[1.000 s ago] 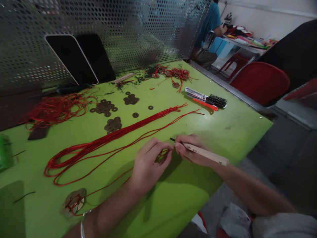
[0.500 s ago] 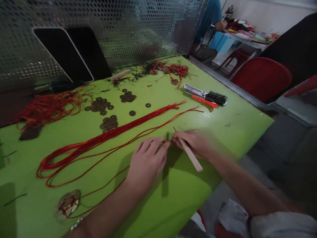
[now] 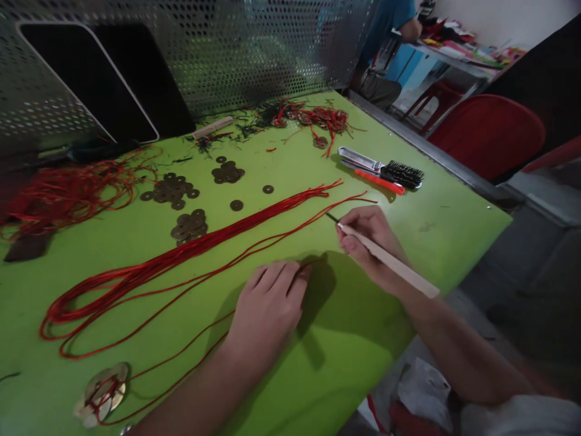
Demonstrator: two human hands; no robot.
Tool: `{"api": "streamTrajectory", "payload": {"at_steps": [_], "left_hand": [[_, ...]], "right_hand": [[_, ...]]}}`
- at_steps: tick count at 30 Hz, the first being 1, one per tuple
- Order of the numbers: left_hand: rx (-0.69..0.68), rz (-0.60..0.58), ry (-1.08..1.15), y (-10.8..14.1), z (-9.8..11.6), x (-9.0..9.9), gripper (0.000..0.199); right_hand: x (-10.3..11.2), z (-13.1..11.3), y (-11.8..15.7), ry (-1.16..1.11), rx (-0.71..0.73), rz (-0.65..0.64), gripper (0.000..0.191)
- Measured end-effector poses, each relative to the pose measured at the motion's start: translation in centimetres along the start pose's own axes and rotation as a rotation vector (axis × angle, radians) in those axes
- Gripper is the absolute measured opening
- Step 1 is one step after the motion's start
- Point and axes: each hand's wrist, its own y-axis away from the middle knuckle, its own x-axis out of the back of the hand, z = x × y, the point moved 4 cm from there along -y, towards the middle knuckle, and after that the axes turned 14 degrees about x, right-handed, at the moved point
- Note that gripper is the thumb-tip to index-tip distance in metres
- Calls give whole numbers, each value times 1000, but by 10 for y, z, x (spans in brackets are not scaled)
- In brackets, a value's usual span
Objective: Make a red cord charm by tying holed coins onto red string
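Note:
My right hand (image 3: 370, 242) grips a thin tool with a pale wooden handle (image 3: 393, 261), its dark, narrow tip pointing up and left above the green table. Near the table's middle my left hand (image 3: 270, 306) pinches the red cord (image 3: 181, 352), whose short end sticks out past the fingertips. That cord runs back to a cluster of coins tied with red cord (image 3: 106, 390) at the lower left. Above my left hand lies a long looped bundle of red cords (image 3: 213, 239).
Loose coins lie in piles (image 3: 170, 191) behind the bundle. Tangled red cord (image 3: 72, 191) is at the left, tied coins (image 3: 322, 121) at the back. A hairbrush (image 3: 379, 169) lies at the right. Phones (image 3: 91, 79) lean on the perforated panel. A person sits beyond.
My right hand has moved right, away from my left fingertips, and the tool has tilted flatter. The view has shifted slightly, and the cord end now shows beyond my left hand.

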Motion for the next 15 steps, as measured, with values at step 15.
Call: {"api": "streamTrajectory", "payload": {"at_steps": [15], "left_hand": [[6, 7, 4, -6, -1, 0, 34]], "right_hand": [[-17, 1, 3, 192, 42, -217, 17]]}}
